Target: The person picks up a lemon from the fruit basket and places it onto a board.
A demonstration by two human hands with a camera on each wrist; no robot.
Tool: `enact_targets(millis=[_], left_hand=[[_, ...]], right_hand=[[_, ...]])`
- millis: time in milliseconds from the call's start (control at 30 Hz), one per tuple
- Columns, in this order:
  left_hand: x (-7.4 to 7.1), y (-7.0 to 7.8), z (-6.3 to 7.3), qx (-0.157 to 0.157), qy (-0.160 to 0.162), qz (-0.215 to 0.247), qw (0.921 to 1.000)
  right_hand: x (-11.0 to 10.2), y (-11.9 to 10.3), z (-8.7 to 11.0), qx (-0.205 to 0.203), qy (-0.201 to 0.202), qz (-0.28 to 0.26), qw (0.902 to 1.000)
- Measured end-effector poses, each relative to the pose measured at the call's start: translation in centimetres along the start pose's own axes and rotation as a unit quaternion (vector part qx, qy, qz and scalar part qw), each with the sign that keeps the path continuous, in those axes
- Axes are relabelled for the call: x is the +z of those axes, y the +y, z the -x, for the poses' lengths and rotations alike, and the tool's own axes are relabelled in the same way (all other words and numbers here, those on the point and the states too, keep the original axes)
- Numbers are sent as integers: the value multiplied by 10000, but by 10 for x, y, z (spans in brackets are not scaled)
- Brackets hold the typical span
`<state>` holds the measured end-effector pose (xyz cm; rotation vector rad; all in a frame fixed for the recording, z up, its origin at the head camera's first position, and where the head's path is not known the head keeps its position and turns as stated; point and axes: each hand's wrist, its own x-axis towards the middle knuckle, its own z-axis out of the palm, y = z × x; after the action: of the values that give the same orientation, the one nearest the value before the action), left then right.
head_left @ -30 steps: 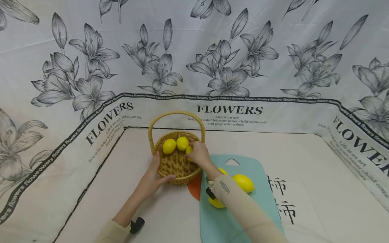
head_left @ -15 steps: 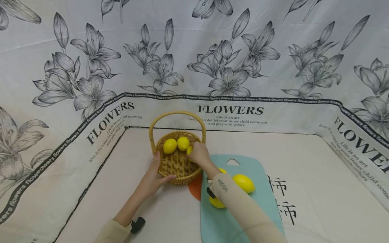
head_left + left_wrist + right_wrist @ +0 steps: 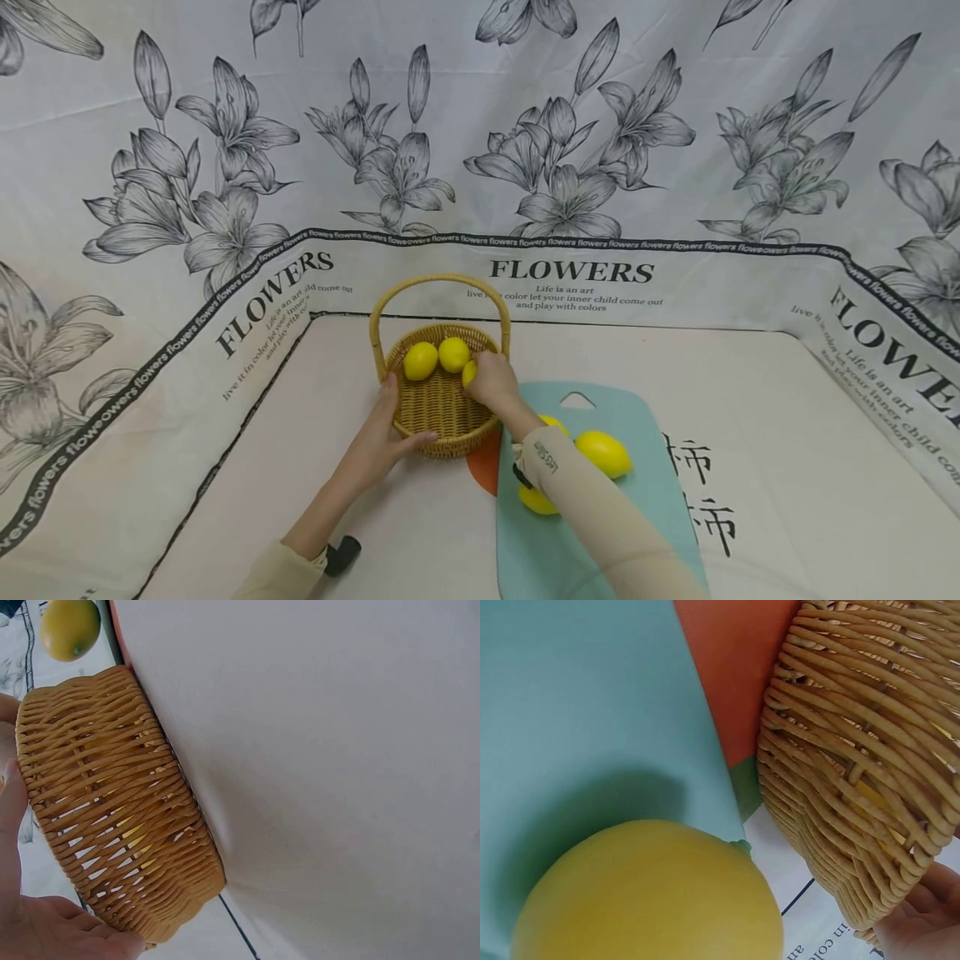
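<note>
A round wicker basket (image 3: 438, 417) with a tall arched handle sits on the table. Its near-left side is gripped by my left hand (image 3: 372, 450), thumb over the front rim and fingers along the left wall. Inside, against the far wall, lie two yellow lemons (image 3: 421, 361). My right hand (image 3: 495, 387) reaches over the right rim and holds another lemon (image 3: 469, 373), largely hidden behind the fingers. The left wrist view shows the basket's woven side (image 3: 112, 795) between thumb and fingers.
Right of the basket lies a light-blue cutting board (image 3: 532, 554) with more lemons (image 3: 603, 453) on it, partly hidden by the right sleeve. An orange printed patch (image 3: 483, 468) shows between basket and board. A flower-printed cloth (image 3: 570, 271) rises behind the table.
My right hand has turned slightly over its lemon, and a little less of the fruit shows. The left hand and the basket stay in place.
</note>
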<state>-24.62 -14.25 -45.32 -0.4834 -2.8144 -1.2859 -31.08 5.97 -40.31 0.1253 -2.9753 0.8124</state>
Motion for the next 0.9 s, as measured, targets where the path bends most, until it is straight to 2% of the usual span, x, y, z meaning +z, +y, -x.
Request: enact_targets(millis=[600, 900], left_hand=[[0, 2, 0, -5, -11, -33, 10000], [-1, 2, 0, 22, 11, -24, 10000]], right_hand=[[3, 4, 0, -228, 189, 247, 9993], [3, 5, 1, -306, 188, 57, 9993]])
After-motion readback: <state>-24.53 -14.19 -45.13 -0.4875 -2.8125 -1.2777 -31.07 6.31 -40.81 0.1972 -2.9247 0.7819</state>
